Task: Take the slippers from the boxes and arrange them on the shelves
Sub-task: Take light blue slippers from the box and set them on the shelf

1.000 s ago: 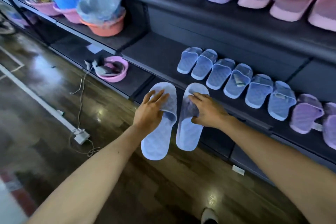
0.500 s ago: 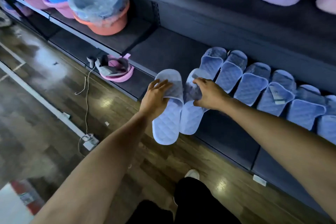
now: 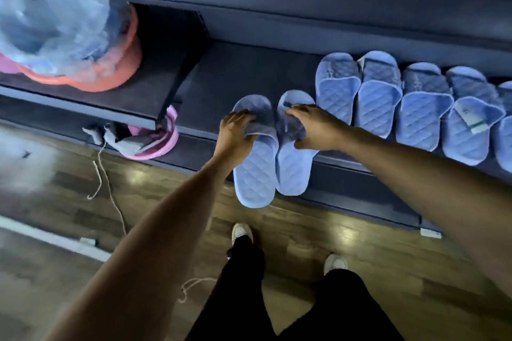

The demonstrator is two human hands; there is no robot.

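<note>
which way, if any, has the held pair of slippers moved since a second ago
Yes: the pair moved inward onto the shelf and nearer the row of blue slippers; toes now over the shelf, heels overhanging.

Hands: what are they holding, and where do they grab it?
The left hand grips the left blue slipper by its strap; the right hand grips the right slipper likewise.

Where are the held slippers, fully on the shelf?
Partly: held slippers have toes over the shelf, heels overhanging its edge.
</note>
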